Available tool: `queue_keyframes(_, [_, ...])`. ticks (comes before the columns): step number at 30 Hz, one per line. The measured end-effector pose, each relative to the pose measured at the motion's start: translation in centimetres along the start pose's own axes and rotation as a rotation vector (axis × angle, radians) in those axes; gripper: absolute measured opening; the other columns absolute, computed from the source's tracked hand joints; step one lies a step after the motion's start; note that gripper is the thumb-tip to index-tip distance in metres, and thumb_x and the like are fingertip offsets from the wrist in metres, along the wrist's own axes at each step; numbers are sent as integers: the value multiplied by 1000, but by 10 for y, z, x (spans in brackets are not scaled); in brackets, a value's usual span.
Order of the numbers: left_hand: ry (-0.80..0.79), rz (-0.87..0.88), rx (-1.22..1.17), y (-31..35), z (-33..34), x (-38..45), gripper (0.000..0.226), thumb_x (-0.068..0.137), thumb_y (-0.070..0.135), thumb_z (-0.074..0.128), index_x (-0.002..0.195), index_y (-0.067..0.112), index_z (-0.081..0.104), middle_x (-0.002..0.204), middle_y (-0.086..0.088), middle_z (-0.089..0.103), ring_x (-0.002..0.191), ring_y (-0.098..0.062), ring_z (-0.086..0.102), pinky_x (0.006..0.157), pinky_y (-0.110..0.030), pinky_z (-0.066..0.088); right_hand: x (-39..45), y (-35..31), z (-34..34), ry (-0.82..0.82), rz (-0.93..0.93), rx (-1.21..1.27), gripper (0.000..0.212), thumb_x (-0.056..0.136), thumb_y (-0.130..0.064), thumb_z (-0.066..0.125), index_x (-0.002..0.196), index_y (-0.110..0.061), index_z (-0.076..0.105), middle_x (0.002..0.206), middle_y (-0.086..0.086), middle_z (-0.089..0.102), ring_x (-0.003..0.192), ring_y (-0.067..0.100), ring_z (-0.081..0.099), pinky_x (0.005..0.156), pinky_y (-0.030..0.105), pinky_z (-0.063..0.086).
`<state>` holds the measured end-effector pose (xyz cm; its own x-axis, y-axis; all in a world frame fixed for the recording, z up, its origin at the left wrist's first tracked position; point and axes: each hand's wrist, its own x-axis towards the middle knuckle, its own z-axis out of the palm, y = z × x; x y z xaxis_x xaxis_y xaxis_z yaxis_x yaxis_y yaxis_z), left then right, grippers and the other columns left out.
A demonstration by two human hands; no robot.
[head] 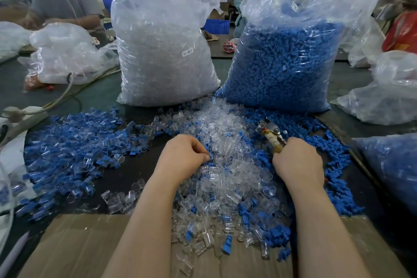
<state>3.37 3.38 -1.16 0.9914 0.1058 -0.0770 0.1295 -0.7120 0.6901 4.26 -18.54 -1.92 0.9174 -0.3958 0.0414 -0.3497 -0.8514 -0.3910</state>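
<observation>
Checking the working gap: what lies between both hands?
Head view: a heap of clear plastic pieces with few blue ones, between the left hand and the right hand gripping pliers.

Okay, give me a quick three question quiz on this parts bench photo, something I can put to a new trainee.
1. Multiple choice: which hand grips the pliers? A) left B) right C) neither
2. True or false: the bag labelled SJ 017 is full of blue parts.
3. Fill in: the loose pile under the hands mixes clear parts with ____ ones.

Key
1. B: the right hand has its fingers curled round the wrapped handle.
2. False: that bag holds clear parts.
3. blue
</observation>
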Motion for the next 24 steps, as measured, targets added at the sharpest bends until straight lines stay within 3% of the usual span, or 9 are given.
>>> queue_keyframes(5, [82,-50,-475,10,-1,-4,5,83,15,76,79,15,72,68,0,73,68,-12,71,67,-27,58,4,-3,-3,62,-37,165,20,92,-36,62,90,-17,56,76,2,52,73,27,49,61,34,35])
queue_keyframes(8, [53,-82,-776,24,0,-7,6,82,6,76,86,8,72,71,-4,75,60,-9,70,57,-18,55,3,-12,-7,51,-151,547,8,92,-30,65,88,-24,62,74,-7,60,67,12,53,55,28,37])
queue_keyframes(10, [46,-91,-887,32,2,-10,7,82,3,75,86,6,71,71,-5,75,61,-10,70,56,-18,55,-3,-21,-9,19,-261,759,15,92,-22,66,78,-27,61,62,-13,58,53,2,48,48,20,37])
queue_keyframes(12, [41,-96,-956,38,6,-12,7,82,3,74,86,6,71,73,-7,75,63,-11,71,59,-19,58,-10,-30,-11,-13,-354,887,21,91,-17,67,74,-29,61,58,-12,58,50,5,47,48,17,40])
queue_keyframes(15, [37,-99,-1011,42,9,-13,7,82,2,74,85,7,71,72,-9,75,63,-11,71,59,-19,57,-17,-40,-10,-14,-424,971,22,91,-16,68,74,-29,61,75,4,66,72,26,61,65,34,52])
queue_keyframes(17, [38,-97,-1028,44,10,-13,7,82,3,74,84,8,71,72,-9,75,63,-11,71,57,-18,56,-19,-42,-8,-9,-450,994,21,91,-18,67,76,-29,61,78,9,66,79,32,62,71,42,52])
queue_keyframes(24, [14,-71,-1085,49,10,-15,7,79,3,76,83,7,72,75,-11,76,68,-15,74,58,-20,57,-19,-41,0,31,-465,963,15,92,-20,67,79,-23,60,72,3,60,59,11,47,58,34,42])
